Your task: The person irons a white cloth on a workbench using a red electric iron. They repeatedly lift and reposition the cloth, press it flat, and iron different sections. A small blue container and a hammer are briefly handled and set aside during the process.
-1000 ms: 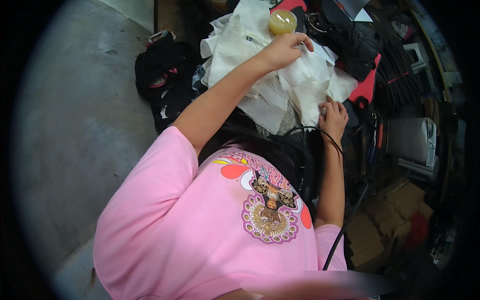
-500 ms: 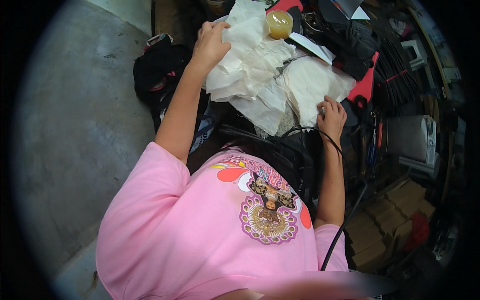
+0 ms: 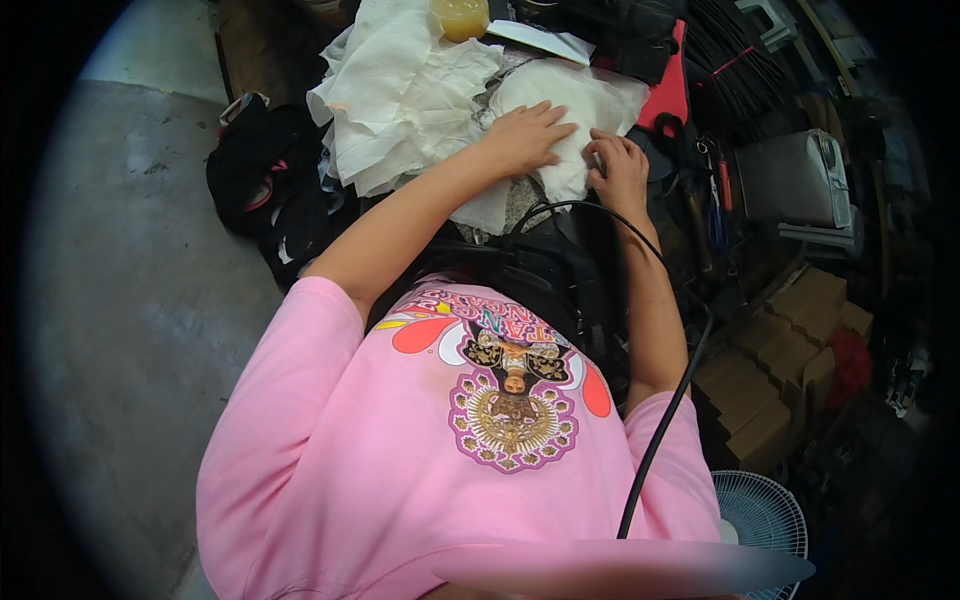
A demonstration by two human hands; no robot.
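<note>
My left hand (image 3: 528, 138) lies flat with spread fingers on a stack of thin off-white sheets (image 3: 565, 95), paper or cloth, I cannot tell which. At the right edge of that stack rests my right hand (image 3: 618, 170), its fingers bent and apart from the thumb, with nothing visible gripped. To the left spreads a larger, rumpled heap of similar white sheets (image 3: 395, 105), which my left forearm partly crosses. Beyond the heap stands a clear cup of yellowish, cloudy stuff (image 3: 460, 18), cut off by the upper edge.
A black cable (image 3: 655, 250) loops past my right wrist. Right of the stack are a red-edged object (image 3: 667, 85) and hand tools (image 3: 718, 195). A dark bundle (image 3: 255, 185) sits left of the work surface. Cardboard boxes (image 3: 775, 375) and a fan (image 3: 770, 515) stand at right.
My left hand has left the rumpled heap, moved right and come down on the sheet stack. My right hand stays at the stack's right edge. The whole view has shifted somewhat.
</note>
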